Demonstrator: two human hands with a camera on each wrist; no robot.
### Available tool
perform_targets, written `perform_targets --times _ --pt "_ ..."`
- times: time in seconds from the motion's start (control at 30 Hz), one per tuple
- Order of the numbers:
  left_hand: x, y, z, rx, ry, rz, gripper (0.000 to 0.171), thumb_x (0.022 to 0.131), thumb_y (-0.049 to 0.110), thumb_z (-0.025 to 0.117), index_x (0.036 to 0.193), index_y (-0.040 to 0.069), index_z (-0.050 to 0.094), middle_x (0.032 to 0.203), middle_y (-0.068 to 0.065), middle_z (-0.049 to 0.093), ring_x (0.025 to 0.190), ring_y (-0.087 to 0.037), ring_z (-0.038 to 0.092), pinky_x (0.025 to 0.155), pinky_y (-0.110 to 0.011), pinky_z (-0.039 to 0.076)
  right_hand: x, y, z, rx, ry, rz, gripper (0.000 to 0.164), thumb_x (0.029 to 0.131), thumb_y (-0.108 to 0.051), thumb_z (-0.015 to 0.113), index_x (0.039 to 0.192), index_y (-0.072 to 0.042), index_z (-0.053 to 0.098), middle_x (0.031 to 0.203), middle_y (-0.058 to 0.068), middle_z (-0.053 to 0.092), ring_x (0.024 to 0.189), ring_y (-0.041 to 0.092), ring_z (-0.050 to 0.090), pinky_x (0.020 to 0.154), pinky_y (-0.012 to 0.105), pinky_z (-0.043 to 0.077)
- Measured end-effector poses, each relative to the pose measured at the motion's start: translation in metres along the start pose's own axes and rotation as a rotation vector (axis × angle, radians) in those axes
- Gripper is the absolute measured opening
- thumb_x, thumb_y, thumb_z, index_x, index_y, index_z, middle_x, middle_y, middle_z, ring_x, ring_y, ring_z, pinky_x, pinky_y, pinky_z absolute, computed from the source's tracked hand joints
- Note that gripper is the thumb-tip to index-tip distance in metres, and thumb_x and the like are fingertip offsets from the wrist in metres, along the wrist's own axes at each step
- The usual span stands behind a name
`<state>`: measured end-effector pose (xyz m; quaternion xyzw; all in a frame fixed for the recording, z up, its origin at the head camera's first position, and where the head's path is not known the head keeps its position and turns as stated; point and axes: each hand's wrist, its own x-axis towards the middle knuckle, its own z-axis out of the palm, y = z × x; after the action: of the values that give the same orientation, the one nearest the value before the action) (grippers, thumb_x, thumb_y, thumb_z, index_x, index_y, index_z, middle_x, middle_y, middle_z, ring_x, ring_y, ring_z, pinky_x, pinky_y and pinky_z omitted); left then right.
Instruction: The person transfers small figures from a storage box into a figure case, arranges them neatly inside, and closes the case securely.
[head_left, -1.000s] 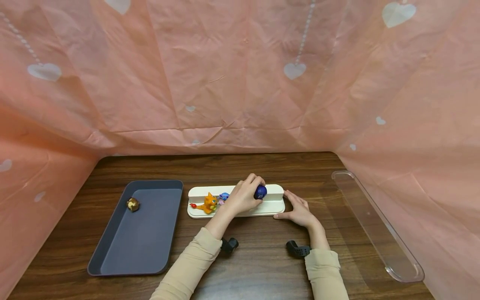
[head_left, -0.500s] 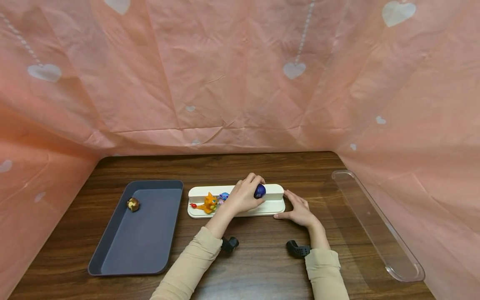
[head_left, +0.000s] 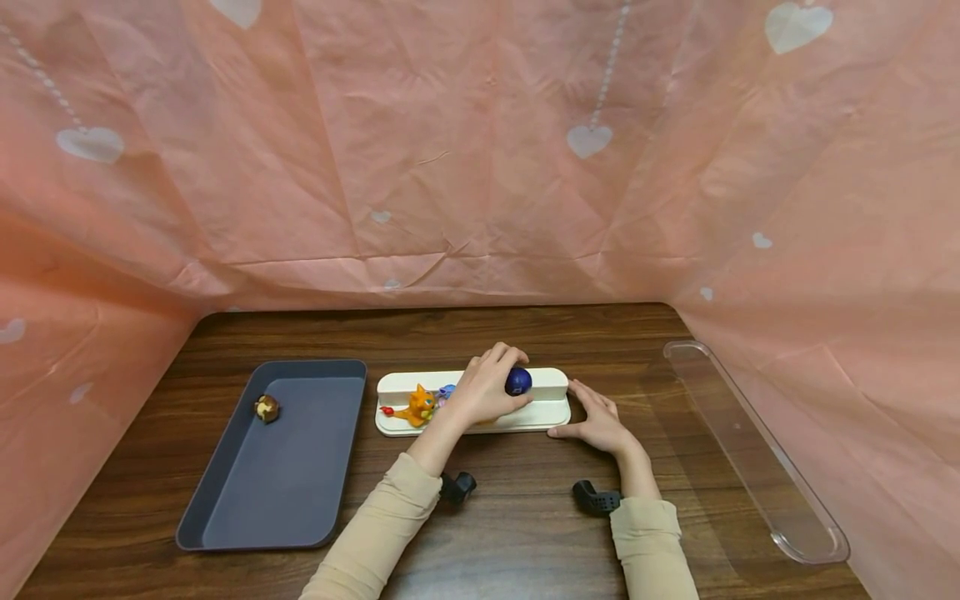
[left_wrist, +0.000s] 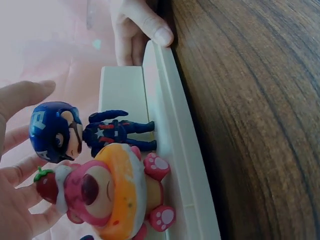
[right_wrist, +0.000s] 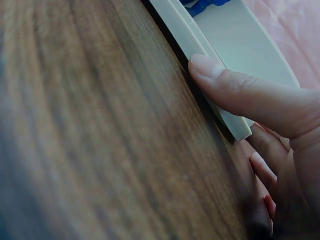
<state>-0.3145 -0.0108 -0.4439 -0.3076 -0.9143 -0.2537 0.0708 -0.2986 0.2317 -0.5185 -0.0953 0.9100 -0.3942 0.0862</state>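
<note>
A white stepped display base (head_left: 551,412) lies mid-table. On its lower step stands a superhero figurine (left_wrist: 60,132) in a blue helmet marked "A", close beside a pink bear figurine (left_wrist: 100,185) with an orange ring. My left hand (head_left: 483,389) is around the helmet. In the left wrist view its thumb stands straight and apart from the helmet, its fingers behind; whether they touch it is unclear. My right hand (head_left: 597,423) holds the base's right end, thumb on the front edge (right_wrist: 192,42), fingers at the end. Farther left are an orange figurine (head_left: 417,407) and a blue one (head_left: 446,392).
A grey tray (head_left: 285,483) stands on the left, with a small brown-and-cream figurine (head_left: 266,408) at its left wall. Along the right table side lies a long clear plastic cover (head_left: 750,450). Pink curtains (head_left: 480,167) enclose the back and sides of the wooden table (head_left: 517,542).
My left hand and the blue-helmeted figurine have shifted slightly left, toward the bear. The left thumb has straightened away to the right. My right hand has stayed at the base's end.
</note>
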Motion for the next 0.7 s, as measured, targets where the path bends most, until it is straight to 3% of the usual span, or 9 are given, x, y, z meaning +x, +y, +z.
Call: perform_targets --times 0.2,0.43,0.7 --pt "-0.001 0.001 -0.008 -0.027 0.017 0.010 0.051 0.084 0.037 0.076 0.125 0.014 0.056 0.126 -0.006 0.054 0.115 -0.025 0.053 0.097 -0.049 0.042 0.000 0.000 0.000 -0.006 0.000 0.005 0.103 0.076 -0.040 0.083 0.152 0.002 0.026 0.157 0.027 0.018 0.144 0.045 0.011 0.110 0.062 0.004" --pt "-0.004 0.007 -0.021 -0.069 0.072 0.074 0.054 0.085 0.043 0.073 0.127 0.013 0.055 0.127 -0.006 0.053 0.116 -0.024 0.052 0.096 -0.048 0.043 0.000 0.002 0.000 -0.010 -0.005 0.011 0.104 0.076 -0.040 0.083 0.152 0.000 0.026 0.158 0.027 0.017 0.144 0.046 0.010 0.110 0.062 0.004" --pt "-0.012 0.016 -0.044 -0.102 0.100 0.082 0.055 0.086 0.043 0.073 0.129 0.013 0.057 0.128 -0.005 0.057 0.122 -0.024 0.051 0.101 -0.049 0.040 0.002 0.004 0.002 -0.002 0.007 -0.007 0.103 0.076 -0.040 0.083 0.152 0.000 0.026 0.158 0.027 0.018 0.144 0.046 0.011 0.110 0.062 0.003"
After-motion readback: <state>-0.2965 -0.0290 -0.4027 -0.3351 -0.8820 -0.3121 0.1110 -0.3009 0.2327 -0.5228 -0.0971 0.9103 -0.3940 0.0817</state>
